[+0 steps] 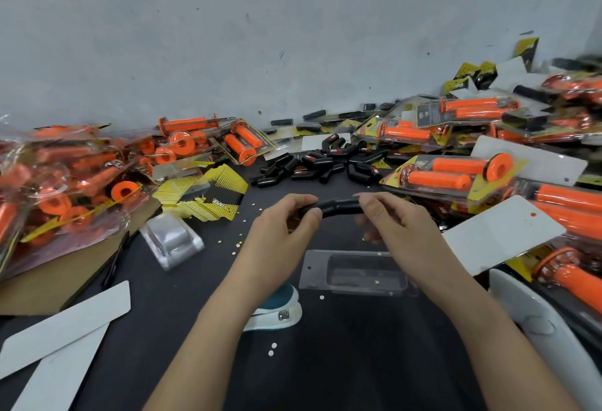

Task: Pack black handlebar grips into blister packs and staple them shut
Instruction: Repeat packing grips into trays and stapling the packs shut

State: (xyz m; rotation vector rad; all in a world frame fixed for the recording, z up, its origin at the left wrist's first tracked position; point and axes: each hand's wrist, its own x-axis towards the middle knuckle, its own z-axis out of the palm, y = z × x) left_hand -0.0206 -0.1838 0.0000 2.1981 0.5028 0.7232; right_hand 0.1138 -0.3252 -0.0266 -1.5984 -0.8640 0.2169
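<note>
**Grip in hand, tray not yet filled**

A black handlebar grip (338, 207) is held in the air over the dark table (325, 361), just beyond the clear blister pack (312, 267); the left hand (280, 228) pinches its left end between thumb and curled fingers; the right hand (397, 224) pinches the right end, its lower fingers too blurred to read; the pack lies open and unfilled, so loading, closing and stapling all seem left; the stapler (277, 313) sits by the left wrist; loose black grips (325, 163) pile up farther off; packed orange grips (456, 172) flank both sides.

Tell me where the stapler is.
Head view, low centre: the stapler lies on the table, partly under the left forearm, just left of the clear blister tray.
</note>
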